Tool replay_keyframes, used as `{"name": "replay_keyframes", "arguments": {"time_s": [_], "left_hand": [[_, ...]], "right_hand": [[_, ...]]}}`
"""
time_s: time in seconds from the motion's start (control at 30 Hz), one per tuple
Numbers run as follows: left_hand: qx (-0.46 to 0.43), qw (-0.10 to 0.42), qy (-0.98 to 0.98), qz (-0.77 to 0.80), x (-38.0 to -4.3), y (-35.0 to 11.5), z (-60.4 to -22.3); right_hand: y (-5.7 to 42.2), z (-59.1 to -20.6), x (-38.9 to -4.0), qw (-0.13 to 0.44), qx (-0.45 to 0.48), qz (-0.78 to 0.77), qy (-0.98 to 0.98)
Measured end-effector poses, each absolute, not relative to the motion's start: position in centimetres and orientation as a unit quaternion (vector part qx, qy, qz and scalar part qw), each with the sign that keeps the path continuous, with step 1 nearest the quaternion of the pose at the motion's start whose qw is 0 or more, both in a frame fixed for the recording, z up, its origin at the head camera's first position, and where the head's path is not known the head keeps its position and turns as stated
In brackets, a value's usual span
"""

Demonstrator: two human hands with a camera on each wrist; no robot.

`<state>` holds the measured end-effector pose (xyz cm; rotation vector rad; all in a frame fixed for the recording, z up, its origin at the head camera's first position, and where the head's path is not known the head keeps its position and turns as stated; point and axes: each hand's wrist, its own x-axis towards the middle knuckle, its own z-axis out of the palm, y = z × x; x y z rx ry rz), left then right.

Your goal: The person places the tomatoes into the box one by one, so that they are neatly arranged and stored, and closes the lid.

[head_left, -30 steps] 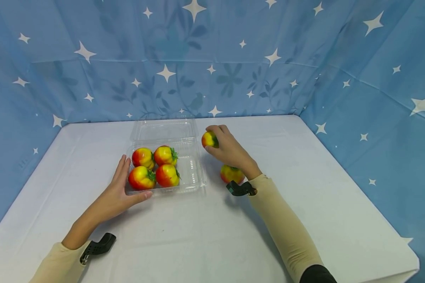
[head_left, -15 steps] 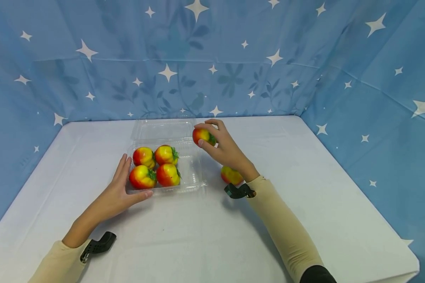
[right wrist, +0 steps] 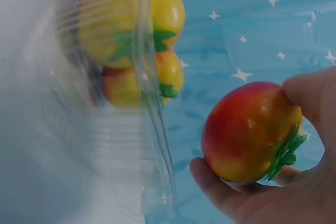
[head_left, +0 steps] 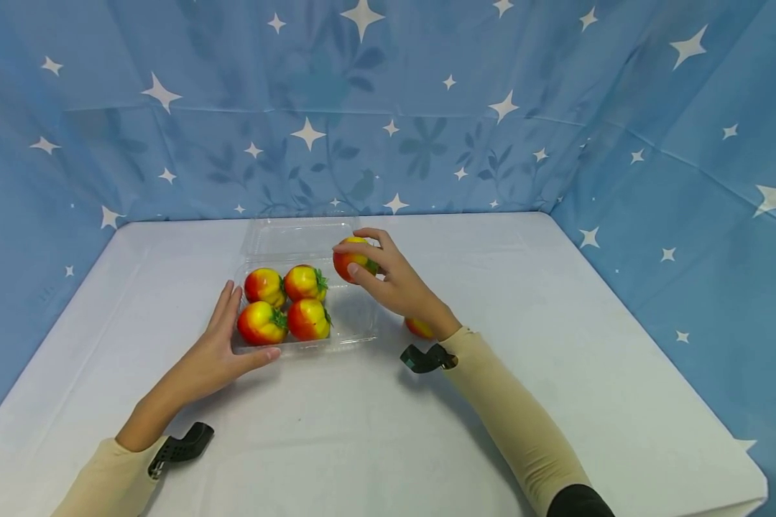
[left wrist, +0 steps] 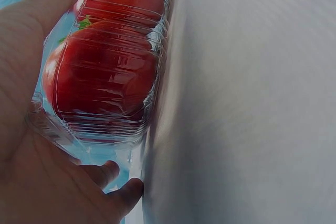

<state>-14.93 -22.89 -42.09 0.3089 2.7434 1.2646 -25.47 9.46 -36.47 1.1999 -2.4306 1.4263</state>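
Note:
My right hand [head_left: 397,278] holds a red-and-yellow persimmon [right wrist: 247,132] with a green leafy top between thumb and fingers, above the right rear part of a clear plastic clamshell box [head_left: 356,323]. In the box's left half sit several like persimmons [head_left: 261,323]. My left hand [head_left: 210,362] lies at the box's front left corner, fingers extended along the left side and thumb along the front edge. In the left wrist view, red persimmons [left wrist: 105,72] show through the ribbed wall beside that hand.
One more persimmon [head_left: 419,328] rests on the white tablecloth [head_left: 336,438], partly hidden behind the right wrist. The box's clear lid [head_left: 300,237] lies folded back toward the blue star-patterned curtain [head_left: 388,93].
My right hand has carried its persimmon leftward, from beside the box to over its right rear part. The left hand and the persimmons in the box have stayed in place.

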Motion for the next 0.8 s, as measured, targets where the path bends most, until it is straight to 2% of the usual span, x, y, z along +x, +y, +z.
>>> {"name": "replay_keyframes", "arguments": {"time_s": [0.27,0.8], "left_hand": [[0.100,0.053,0.904,0.412,-14.9,-22.9,-42.1],[0.103,0.050,0.902,0.416,-14.9,-22.9,-42.1]], "right_hand": [[8.8,-36.9,-25.1,0.021,0.396,0.462,-0.793],[8.0,-38.2,-25.3,0.040,0.426,0.437,-0.791]]}}
